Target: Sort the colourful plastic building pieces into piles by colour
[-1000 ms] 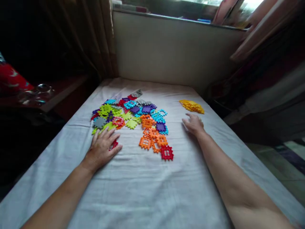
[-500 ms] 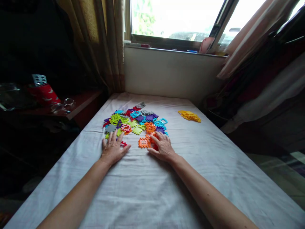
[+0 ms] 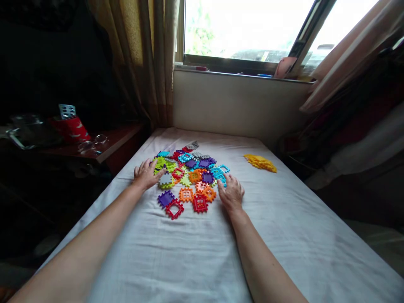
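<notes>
A spread heap of colourful notched plastic tiles lies on the pale bedsheet point(image 3: 189, 252). My left hand point(image 3: 146, 173) rests at the heap's left edge, fingers apart, over green tiles point(image 3: 160, 163) and beside a grey tile point(image 3: 166, 179). My right hand point(image 3: 232, 191) lies at the right edge, fingers apart, its fingertips by the light blue tiles point(image 3: 218, 171). Between the hands and nearer to me are a purple tile point(image 3: 166, 198), a red frame tile point(image 3: 169, 213), an orange tile point(image 3: 186, 194) and a red tile point(image 3: 200, 203).
A separate pile of yellow tiles point(image 3: 260, 163) sits to the right. At the left, a dark red table point(image 3: 116, 141) holds a red container point(image 3: 72, 129), glasses point(image 3: 86, 146) and a glass jug point(image 3: 27, 130). A wall and window stand behind; clothes hang at the right.
My left hand has moved forward along the heap's left side, uncovering the purple and red frame tiles. My right hand has shifted right, off the orange and red tiles. The view has tilted slightly.
</notes>
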`<action>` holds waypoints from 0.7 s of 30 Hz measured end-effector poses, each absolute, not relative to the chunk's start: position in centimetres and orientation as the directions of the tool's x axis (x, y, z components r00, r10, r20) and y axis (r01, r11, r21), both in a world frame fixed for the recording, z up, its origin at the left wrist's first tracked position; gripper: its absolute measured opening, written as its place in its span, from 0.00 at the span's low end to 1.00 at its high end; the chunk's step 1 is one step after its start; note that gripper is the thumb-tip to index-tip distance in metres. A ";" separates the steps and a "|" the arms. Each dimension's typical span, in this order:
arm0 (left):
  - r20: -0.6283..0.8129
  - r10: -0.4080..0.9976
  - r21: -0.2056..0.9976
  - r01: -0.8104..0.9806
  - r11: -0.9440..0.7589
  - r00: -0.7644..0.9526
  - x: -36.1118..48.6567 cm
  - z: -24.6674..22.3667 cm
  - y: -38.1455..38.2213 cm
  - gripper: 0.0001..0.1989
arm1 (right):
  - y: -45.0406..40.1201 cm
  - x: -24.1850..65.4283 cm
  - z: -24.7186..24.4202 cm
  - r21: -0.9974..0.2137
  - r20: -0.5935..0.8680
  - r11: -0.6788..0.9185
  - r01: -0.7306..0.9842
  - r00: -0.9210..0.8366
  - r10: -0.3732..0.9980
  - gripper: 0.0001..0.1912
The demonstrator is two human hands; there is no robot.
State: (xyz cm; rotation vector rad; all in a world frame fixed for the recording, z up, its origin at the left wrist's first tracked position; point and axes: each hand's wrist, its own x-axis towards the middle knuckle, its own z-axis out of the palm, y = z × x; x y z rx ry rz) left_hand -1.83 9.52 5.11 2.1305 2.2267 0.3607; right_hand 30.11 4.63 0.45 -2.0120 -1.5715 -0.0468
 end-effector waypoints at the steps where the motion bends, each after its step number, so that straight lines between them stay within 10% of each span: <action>1: 0.079 0.993 0.193 0.979 0.072 -0.088 -1.9 5.3 10.2 0.34 | 4.6 30.5 0.4 -0.411 0.331 -0.192 0.891 0.342 0.879 0.23; 14: 0.175 0.937 0.350 0.870 -0.346 0.302 6.1 3.4 4.2 0.30 | 5.0 30.6 -0.3 -0.466 0.304 -0.038 0.884 0.200 0.931 0.20; 21: 0.186 0.978 0.241 0.969 0.052 -0.099 2.3 3.5 9.0 0.35 | 5.2 30.8 -1.4 -0.490 0.406 0.029 0.871 0.199 0.892 0.19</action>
